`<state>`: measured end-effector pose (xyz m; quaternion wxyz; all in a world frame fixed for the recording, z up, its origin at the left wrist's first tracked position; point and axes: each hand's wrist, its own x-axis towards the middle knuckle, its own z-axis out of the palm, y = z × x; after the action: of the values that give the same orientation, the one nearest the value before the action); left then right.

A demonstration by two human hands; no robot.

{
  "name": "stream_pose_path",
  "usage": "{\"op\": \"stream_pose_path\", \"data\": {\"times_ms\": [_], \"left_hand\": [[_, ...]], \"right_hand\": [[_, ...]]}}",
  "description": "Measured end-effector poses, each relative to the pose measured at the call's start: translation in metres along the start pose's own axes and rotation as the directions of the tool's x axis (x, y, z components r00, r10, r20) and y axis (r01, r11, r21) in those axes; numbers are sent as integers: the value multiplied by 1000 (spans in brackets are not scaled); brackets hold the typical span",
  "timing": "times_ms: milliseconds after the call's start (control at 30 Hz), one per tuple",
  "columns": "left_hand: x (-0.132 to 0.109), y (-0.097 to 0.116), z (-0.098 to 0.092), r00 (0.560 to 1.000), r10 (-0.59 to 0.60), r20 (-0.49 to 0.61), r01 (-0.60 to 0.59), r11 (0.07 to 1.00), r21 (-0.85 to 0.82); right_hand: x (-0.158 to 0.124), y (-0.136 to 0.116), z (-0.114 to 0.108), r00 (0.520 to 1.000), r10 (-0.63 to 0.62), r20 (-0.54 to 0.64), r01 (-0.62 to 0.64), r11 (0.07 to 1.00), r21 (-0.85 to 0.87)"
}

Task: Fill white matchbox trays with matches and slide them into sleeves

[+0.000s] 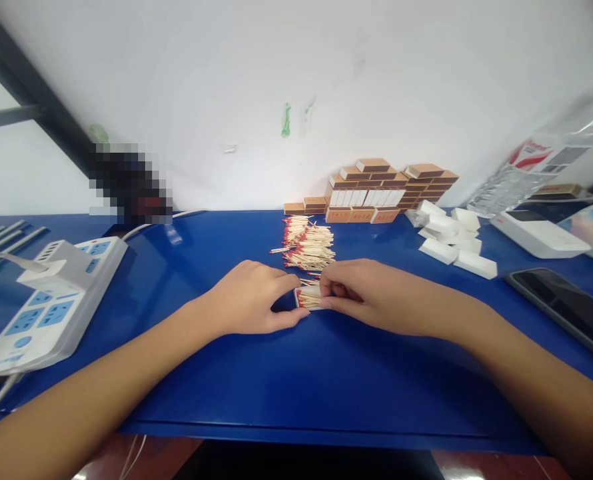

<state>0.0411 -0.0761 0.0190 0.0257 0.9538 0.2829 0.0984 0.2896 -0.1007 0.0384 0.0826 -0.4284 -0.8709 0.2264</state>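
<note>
A small white matchbox tray (318, 291) lies on the blue table, partly filled with red-tipped matches (308, 300). My left hand (256, 297) grips its left end, thumb along the near side and fingers along the far side. At the right end, the curled fingers and thumb of my right hand (361, 293) close on the tray and cover part of it. Whether matches are also between those fingertips is hidden. Just behind the tray lies a heap of loose matches (310, 247), most with their red heads to the left.
Matchbox sleeves (371, 177) stand stacked against the wall. White empty trays (444, 230) are piled at right, near a power bank (539, 233), a phone (566, 307) and a tilted plastic bottle (541, 157). A power strip (56, 300) with cables lies at left.
</note>
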Motion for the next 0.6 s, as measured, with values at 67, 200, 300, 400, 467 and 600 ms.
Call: {"op": "stream_pose_path", "data": {"times_ms": [67, 200, 300, 400, 467, 600], "left_hand": [[0, 0, 0, 1000, 2, 0, -2, 1000, -2], [0, 1, -1, 1000, -4, 10, 4, 1000, 2], [0, 0, -1, 1000, -3, 13, 3, 1000, 13], [0, -1, 0, 1000, 0, 9, 0, 1000, 15], [0, -1, 0, 1000, -1, 8, 1, 1000, 12], [-1, 0, 1, 1000, -6, 14, 6, 1000, 8]], "right_hand": [[-1, 0, 0, 1000, 4, 15, -4, 1000, 11], [0, 0, 1, 1000, 5, 22, -5, 1000, 18], [2, -1, 4, 1000, 3, 9, -3, 1000, 15], [2, -1, 4, 1000, 8, 4, -8, 1000, 16], [2, -1, 2, 1000, 3, -5, -3, 1000, 14], [2, -1, 1, 999, -24, -33, 24, 1000, -15]]}}
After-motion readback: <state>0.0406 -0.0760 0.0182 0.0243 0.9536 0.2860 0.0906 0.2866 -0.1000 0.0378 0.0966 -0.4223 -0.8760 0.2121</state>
